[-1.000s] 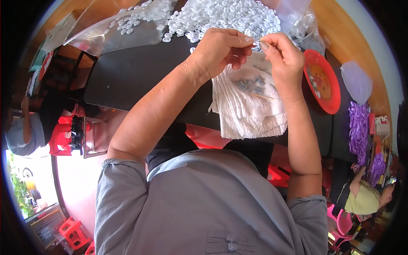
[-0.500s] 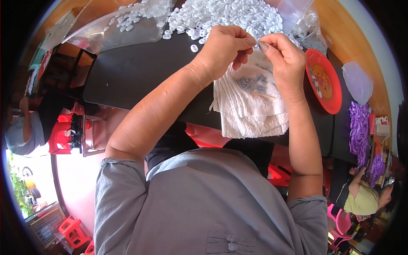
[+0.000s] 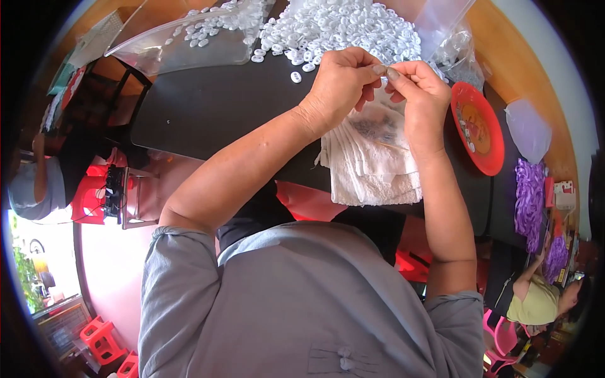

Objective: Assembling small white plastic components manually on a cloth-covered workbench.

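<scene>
Cloth: a folded white cloth [image 3: 372,165] hangs over the near edge of the dark desk [image 3: 214,107], directly beneath both hands.
Left hand [image 3: 337,88]: raised over the cloth, its thumb and forefinger pressed together; this grip appears closed on a tiny pale piece, though the piece itself is too small to make out.
Right hand [image 3: 421,99]: fingertip to fingertip with the left, its grip likewise pinched shut at the same spot, and what it holds I cannot tell for sure.
Small piece: sits right where the two pinches meet, above the cloth and just short of the heap.
Handling: I would judge it feather-light, hard and smooth, easy to fumble; best taken by its rim with the fingertips, lightly.
Heap: a big pile of white bead-like pieces [image 3: 343,28] lies at the far edge, with one stray just beside the left knuckles.
Clear bag [image 3: 189,38]: far left corner, holding more white pieces.
Red plate [image 3: 479,129]: toward the right edge, beside the right wrist.
</scene>
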